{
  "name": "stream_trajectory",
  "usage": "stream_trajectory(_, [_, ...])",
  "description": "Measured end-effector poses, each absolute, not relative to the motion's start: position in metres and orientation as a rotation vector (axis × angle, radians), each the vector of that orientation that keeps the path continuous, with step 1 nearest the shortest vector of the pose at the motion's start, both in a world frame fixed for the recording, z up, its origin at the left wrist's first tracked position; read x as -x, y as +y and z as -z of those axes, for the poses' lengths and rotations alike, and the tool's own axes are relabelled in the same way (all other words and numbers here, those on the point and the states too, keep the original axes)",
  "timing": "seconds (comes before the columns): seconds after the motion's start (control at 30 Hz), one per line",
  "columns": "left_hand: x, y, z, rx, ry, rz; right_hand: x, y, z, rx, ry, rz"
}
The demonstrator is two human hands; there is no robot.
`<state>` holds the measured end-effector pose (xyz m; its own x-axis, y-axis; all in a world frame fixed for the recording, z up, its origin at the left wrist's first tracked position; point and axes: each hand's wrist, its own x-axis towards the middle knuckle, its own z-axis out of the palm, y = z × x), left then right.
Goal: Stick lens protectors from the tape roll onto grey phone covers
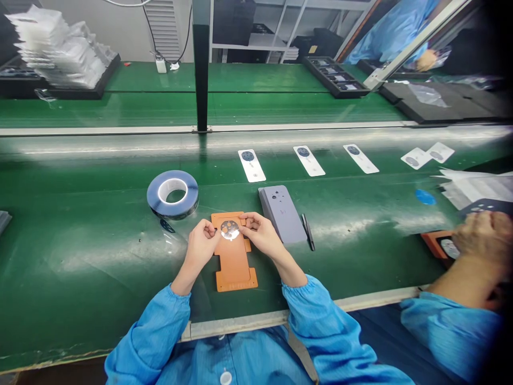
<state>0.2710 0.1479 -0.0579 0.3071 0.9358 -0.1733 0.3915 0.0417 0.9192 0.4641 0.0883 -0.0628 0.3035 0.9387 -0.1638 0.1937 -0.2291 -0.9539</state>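
An orange fixture plate (233, 263) lies on the green bench, with a round clear film piece (230, 230) at its upper part. My left hand (201, 240) is at the plate's upper left, thumb and fingers pinched beside the round piece. Over the upper right edge, my right hand (261, 233) has its thumb and fingertips closed at the other side of the piece. What either pinch holds is too small to tell. A roll of blue film (152, 200) stands left of the plate, with a dark round sticker (167, 226) at its lower edge.
Grey phone covers (285, 216) and black tweezers (308, 232) are right of my hands. White cards (252, 167) lie farther back. At the right, a co-worker's hand (483, 240) is over another orange fixture (435, 246). A blue sticker (425, 197) lies nearby. A metal rail (144, 130) crosses behind.
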Motion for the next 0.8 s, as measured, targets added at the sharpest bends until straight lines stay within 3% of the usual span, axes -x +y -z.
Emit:
stream_trajectory(0.2, [-0.270,0.147,0.058,-1.535,1.238,-0.662,-0.475,0.078,0.035,1.757,-1.255,-0.803])
stream_trajectory(0.37, [-0.268,0.146,0.058,-1.541,1.258,-0.632,-0.549,0.097,0.006,2.035,-1.535,-0.240])
stream_trajectory(0.57, [-0.261,0.145,0.057,-1.459,1.150,-0.621,-0.611,0.128,0.008,2.209,-1.622,-0.557])
stream_trajectory(0.8, [-0.254,0.140,0.047,-1.422,1.123,-0.607,-0.599,0.108,-0.028,1.946,-1.404,-0.485])
